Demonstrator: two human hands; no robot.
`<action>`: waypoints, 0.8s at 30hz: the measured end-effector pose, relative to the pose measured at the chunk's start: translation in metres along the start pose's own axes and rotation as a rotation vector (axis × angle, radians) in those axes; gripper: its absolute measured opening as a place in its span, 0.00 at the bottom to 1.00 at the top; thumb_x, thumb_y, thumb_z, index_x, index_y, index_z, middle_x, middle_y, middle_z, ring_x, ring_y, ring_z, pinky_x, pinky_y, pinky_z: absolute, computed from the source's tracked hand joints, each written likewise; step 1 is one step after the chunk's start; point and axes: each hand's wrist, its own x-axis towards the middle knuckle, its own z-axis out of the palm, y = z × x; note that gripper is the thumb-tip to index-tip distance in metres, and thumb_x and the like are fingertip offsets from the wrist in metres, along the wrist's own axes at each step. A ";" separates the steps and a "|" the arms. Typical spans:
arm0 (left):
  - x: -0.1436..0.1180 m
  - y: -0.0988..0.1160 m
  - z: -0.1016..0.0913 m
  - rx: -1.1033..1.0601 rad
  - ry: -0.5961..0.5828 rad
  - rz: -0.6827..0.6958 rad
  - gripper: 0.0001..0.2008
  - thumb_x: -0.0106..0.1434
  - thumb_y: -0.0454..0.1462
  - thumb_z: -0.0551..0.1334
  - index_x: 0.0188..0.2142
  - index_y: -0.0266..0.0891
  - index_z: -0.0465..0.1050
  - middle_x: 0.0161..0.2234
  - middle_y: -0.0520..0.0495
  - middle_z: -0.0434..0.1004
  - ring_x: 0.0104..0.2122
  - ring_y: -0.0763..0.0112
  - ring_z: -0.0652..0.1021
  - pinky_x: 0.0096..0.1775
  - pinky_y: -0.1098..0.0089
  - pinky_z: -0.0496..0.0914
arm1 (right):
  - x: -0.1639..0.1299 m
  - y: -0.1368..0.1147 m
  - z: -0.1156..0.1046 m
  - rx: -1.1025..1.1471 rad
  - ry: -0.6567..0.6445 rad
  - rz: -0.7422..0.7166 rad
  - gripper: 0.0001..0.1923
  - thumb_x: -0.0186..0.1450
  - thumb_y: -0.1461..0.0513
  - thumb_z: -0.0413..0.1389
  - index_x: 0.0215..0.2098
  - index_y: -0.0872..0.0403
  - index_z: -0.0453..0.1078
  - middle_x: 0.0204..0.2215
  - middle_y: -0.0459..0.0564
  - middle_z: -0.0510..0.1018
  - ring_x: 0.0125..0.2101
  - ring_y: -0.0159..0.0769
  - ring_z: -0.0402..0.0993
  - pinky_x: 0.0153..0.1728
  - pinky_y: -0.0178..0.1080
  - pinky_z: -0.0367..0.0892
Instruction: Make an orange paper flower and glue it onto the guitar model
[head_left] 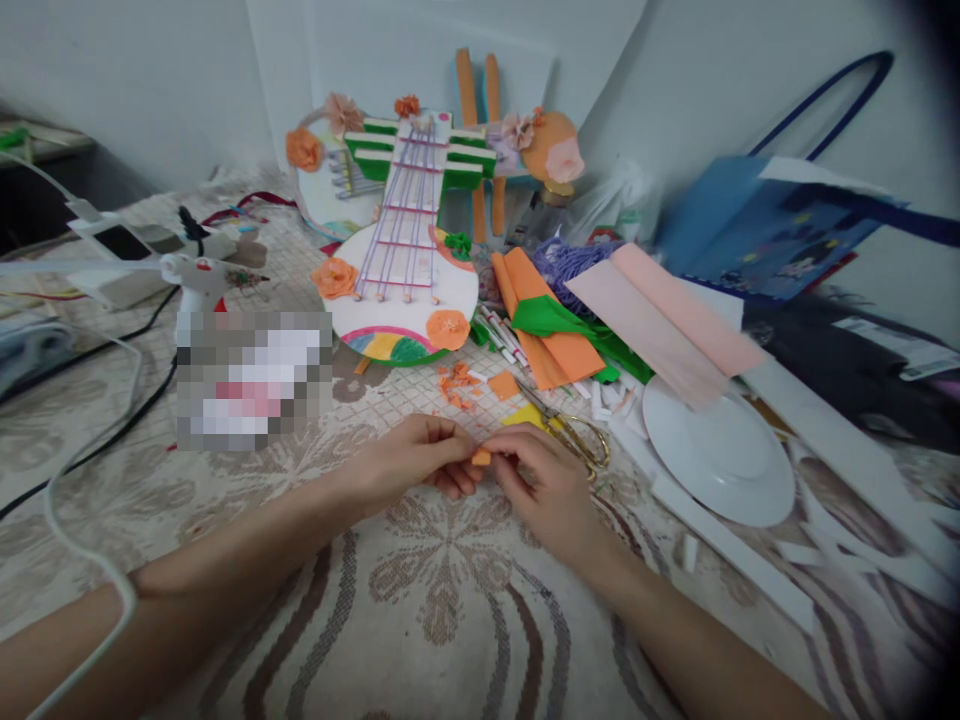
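Note:
Between my fingertips, over the middle of the patterned tablecloth [450, 560], is a small piece of orange paper [481, 457]. My left hand [420, 455] pinches it from the left and my right hand [544, 485] from the right. Just beyond lie orange paper scraps [457, 384] and a flat orange square [503, 385]. Gold-handled scissors [581, 440] rest right behind my right hand, beside a yellow piece of paper [523, 416]. Farther back leans a white craft guitar [401, 270] with purple strings and paper flowers.
At the left are a white glue gun [191, 290], a white cable [82, 560] and a pixelated patch. To the right stand a white plate [720, 455], white foam strips [735, 550], folded orange paper [559, 345], pink paper [667, 310], purple yarn [566, 268] and a blue bag [750, 225].

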 end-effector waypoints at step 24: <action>0.001 -0.006 0.000 0.354 0.120 0.274 0.03 0.54 0.34 0.60 0.28 0.36 0.67 0.23 0.51 0.73 0.23 0.76 0.72 0.27 0.74 0.67 | 0.004 -0.006 0.003 0.482 -0.041 0.504 0.02 0.58 0.64 0.54 0.27 0.54 0.65 0.22 0.43 0.69 0.23 0.30 0.66 0.26 0.33 0.63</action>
